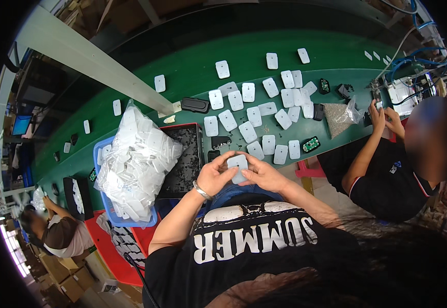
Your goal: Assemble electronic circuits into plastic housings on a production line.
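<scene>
Between my two hands is a white plastic cover (237,162), a rounded rectangle with a small dark mark in its middle. My left hand (214,177) grips its left side, and my right hand (265,174) grips its right side, both thumbs at the lower edge. Just past my hands, many similar white covers (247,132) lie spread over the green table (182,146). Near my left hand are small black plastic parts (220,142). A green circuit board in a black housing (311,144) lies to the right of the covers.
At left, a blue basket (153,218) holds a bulging clear bag of white parts (138,164); beside it stands a black tray (201,149) with dark bits. A bag of small grains (338,119) lies at right, near a co-worker's hands (380,118). A white post (95,56) rises behind.
</scene>
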Tool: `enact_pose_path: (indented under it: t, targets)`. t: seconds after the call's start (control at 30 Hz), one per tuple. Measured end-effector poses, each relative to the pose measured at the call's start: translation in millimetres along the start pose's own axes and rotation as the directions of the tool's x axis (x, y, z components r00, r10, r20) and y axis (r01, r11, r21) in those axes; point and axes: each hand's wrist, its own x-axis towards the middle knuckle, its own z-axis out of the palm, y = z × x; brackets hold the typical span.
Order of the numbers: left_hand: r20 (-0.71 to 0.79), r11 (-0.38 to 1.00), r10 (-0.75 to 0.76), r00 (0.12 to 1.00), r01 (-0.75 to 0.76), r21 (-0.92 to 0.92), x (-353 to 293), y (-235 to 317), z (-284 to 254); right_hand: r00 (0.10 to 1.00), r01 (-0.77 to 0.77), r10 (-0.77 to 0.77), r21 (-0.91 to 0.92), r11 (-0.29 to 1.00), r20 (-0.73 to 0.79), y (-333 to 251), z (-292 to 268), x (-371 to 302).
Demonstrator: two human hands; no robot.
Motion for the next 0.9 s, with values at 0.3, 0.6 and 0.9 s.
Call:
enact_pose_path:
  t: [0.3, 0.6, 0.9]
  targets:
    - [-0.066, 0.999, 0.021, 0.998, -0.019, 0.034, -4.0, 10.5, 8.7, 0.994, 0.056, -0.065, -0.105, 0.993, -0.083, 7.4, -3.4, -0.5]
    - [-0.061, 0.994, 0.011, 0.998, -0.005, 0.105, -3.5, -0.5, 7.8, 0.975, 0.096, -0.143, -0.259, 0.961, -0.169, 21.8, -3.1, 1.2]
    - [-0.005, 0.986, -0.130, 0.991, 0.129, -0.105, -11.4, -3.6, 5.9, 0.979, 0.064, -0.137, -0.416, 0.907, -0.148, 38.7, -11.3, -3.4]
